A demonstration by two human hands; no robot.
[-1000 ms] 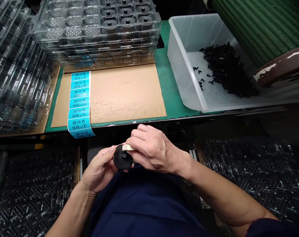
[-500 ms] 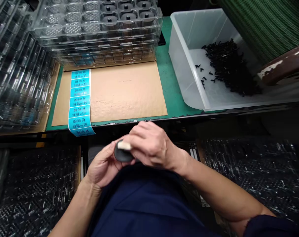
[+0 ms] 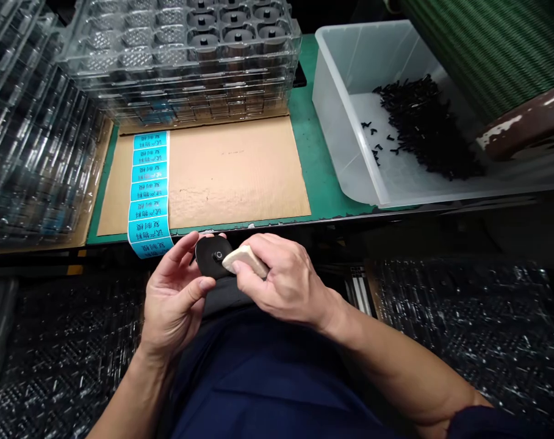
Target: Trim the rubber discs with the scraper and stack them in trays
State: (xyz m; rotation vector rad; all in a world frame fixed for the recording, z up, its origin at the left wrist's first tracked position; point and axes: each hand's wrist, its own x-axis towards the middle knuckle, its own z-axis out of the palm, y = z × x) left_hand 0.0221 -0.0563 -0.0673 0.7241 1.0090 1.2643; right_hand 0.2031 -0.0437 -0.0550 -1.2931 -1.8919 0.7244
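Note:
My left hand (image 3: 174, 302) holds a round black disc-shaped part (image 3: 209, 259) by its rim, just below the bench's front edge. My right hand (image 3: 284, 283) grips a small beige block (image 3: 243, 259) and presses its tip against the middle of the disc. Both hands hover over my lap, close to my dark blue shirt.
A cardboard sheet (image 3: 231, 171) with a strip of blue labels (image 3: 147, 189) lies on the green mat. Stacked clear blister trays (image 3: 180, 55) with black parts stand behind it and at left. A clear bin (image 3: 345, 134) of small black pieces (image 3: 423, 128) sits at right. Dark trays flank my lap.
Both hands have moved up and left toward the bench edge. The disc is now turned face up, and the beige block has slid out from under my right fingers.

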